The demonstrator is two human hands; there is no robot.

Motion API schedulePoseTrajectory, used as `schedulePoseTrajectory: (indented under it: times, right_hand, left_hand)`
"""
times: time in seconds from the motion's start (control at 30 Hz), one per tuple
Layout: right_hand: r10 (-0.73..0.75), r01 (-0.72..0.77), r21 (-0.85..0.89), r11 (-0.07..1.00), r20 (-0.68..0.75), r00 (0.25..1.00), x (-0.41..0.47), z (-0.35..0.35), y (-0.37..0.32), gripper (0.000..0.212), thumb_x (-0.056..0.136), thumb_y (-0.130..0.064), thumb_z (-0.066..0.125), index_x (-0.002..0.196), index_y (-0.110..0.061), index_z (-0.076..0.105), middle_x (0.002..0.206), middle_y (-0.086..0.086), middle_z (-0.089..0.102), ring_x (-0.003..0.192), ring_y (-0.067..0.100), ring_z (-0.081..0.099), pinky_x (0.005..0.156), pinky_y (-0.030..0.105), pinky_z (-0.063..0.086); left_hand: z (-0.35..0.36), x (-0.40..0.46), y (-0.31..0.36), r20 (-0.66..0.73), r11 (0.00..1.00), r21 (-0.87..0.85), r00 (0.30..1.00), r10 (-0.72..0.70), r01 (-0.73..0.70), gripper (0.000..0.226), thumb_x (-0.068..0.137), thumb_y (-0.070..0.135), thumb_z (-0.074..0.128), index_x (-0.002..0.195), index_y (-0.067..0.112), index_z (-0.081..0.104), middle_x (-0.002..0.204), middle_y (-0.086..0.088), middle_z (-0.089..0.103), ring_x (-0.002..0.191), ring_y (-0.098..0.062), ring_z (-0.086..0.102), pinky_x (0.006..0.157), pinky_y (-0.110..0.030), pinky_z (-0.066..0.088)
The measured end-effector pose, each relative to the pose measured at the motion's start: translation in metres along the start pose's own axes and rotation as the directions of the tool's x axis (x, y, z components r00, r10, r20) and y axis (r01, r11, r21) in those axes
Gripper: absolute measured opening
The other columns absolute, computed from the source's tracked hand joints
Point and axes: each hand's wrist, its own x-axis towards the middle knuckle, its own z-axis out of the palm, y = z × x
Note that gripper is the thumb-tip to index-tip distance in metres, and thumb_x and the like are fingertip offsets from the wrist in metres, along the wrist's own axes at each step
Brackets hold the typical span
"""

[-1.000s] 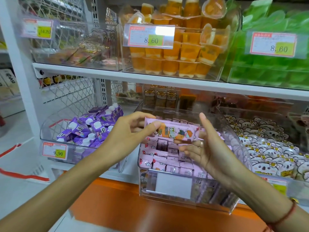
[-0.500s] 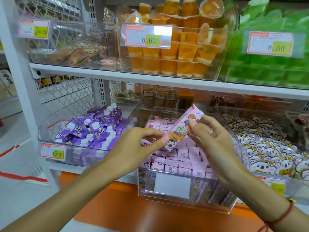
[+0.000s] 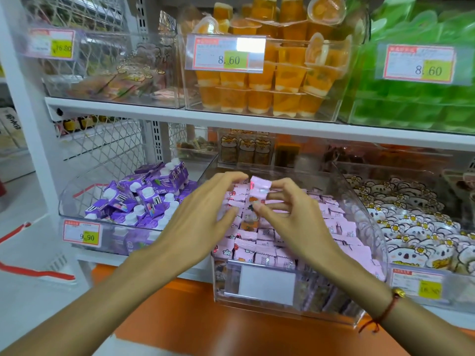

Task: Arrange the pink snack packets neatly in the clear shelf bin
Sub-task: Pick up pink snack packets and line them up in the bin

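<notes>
Now both hands are over the bin (image 3: 359, 201), which is the landmark for everything else. The right hand (image 3: 290, 214) pinches one packet (image 3: 259, 187) between thumb and fingers and holds it upright above the middle of the bin, probably so that it can go down on its edge like the rows (image 3: 259, 253) already standing inside. The left hand (image 3: 203, 214) is just left of the packet with its fingers bent; its fingertips reach toward the top of the packet, but the picture is blurred there and I cannot tell if they really hold it. I think this hand is guiding or making a gap. The bin is almost full (the front rows look tight), so free room is mostly at the back, near the rear wall. The side walls rise high at the back, so the hands should go in from above. To the left of the bin are purple cartons (image 3: 144, 199), to the right white packs (image 3: 416, 227).
</notes>
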Motion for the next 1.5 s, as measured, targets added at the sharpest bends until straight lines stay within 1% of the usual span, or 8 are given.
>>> schedulePoseTrajectory:
  times: [0.13,0.27,0.6,0.83,1.07,1.2,1.33,1.5]
  right_hand:
    - [0.026,0.050,-0.437,0.898,0.166,0.986,-0.003,0.009,0.006,0.020,0.085,-0.033,0.067,0.099,-0.019,0.065,0.094,-0.004,0.068,0.089,0.015,0.061,0.078,0.030,0.050]
    - [-0.039,0.178,-0.611,0.771,0.234,0.971,-0.007,-0.004,0.011,0.029,0.092,-0.036,0.054,0.116,-0.023,0.064,0.116,-0.003,0.061,0.108,0.018,0.046,0.090,0.030,0.039]
    - [-0.004,0.178,-0.572,0.801,0.292,0.956,-0.016,-0.022,0.022,0.032,0.096,-0.033,0.048,0.125,-0.025,0.057,0.117,-0.005,0.059,0.091,0.003,0.039,0.074,0.017,0.027]
    - [0.056,0.231,-0.623,0.747,0.406,0.912,-0.014,-0.024,0.018,0.049,0.097,-0.053,0.029,0.143,-0.035,0.036,0.153,-0.009,0.030,0.137,0.011,0.027,0.112,0.029,0.023]
    - [0.059,0.250,-0.636,0.730,0.423,0.904,-0.013,-0.023,0.023,0.052,0.093,-0.064,0.024,0.139,-0.043,0.035,0.147,-0.011,0.037,0.131,0.010,0.033,0.107,0.033,0.027]
    - [0.057,0.196,-0.571,0.797,0.394,0.917,-0.015,-0.022,0.023,0.048,0.092,-0.064,0.028,0.136,-0.045,0.024,0.132,-0.009,0.051,0.121,0.013,0.041,0.093,0.032,0.030]
    - [0.120,0.232,-0.635,0.737,0.460,0.880,-0.012,-0.021,0.025,0.049,0.094,-0.062,0.022,0.141,-0.049,0.029,0.151,-0.010,0.030,0.137,0.011,0.023,0.111,0.036,0.018]
    - [0.153,0.229,-0.647,0.727,0.477,0.865,-0.010,-0.021,0.022,0.048,0.094,-0.062,0.021,0.139,-0.050,0.033,0.151,-0.008,0.031,0.137,0.012,0.022,0.110,0.035,0.018]
  left_hand:
    - [0.007,-0.001,0.002,0.121,0.993,0.097,0.991,0.051,-0.063,0.035,0.095,0.021,0.053,0.128,0.031,0.050,0.128,0.015,0.054,0.116,-0.005,0.048,0.088,-0.028,0.043]
    - [0.014,0.001,-0.006,0.239,0.924,0.307,0.958,0.157,-0.228,0.025,0.098,0.028,0.045,0.117,0.027,0.060,0.118,0.013,0.060,0.110,-0.010,0.053,0.087,-0.027,0.042]
    - [0.013,0.025,-0.008,0.511,0.908,0.342,0.859,0.038,-0.243,0.031,0.095,0.022,0.043,0.119,0.032,0.061,0.115,0.007,0.067,0.108,-0.016,0.057,0.089,-0.033,0.047]
    - [0.015,0.071,-0.014,0.394,0.919,0.355,0.919,0.020,-0.172,0.024,0.091,0.030,0.058,0.114,0.034,0.063,0.114,0.012,0.065,0.108,-0.012,0.056,0.075,-0.027,0.039]
    - [0.030,0.081,-0.024,0.554,0.865,0.396,0.831,0.041,-0.307,0.023,0.088,0.043,0.059,0.106,0.031,0.070,0.091,0.013,0.068,0.097,-0.015,0.059,0.076,-0.029,0.037]
    - [0.029,0.080,-0.026,0.510,0.867,0.399,0.858,0.061,-0.299,0.024,0.085,0.046,0.062,0.103,0.032,0.071,0.091,0.009,0.071,0.087,-0.016,0.063,0.065,-0.024,0.031]
    - [0.030,0.077,-0.025,0.435,0.882,0.412,0.900,0.030,-0.228,0.020,0.086,0.043,0.063,0.100,0.032,0.072,0.093,0.011,0.072,0.086,-0.014,0.063,0.058,-0.025,0.030]
    - [0.031,0.075,-0.022,0.312,0.920,0.378,0.950,-0.020,-0.105,0.018,0.092,0.034,0.055,0.097,0.026,0.070,0.097,0.008,0.071,0.091,-0.016,0.062,0.064,-0.027,0.037]
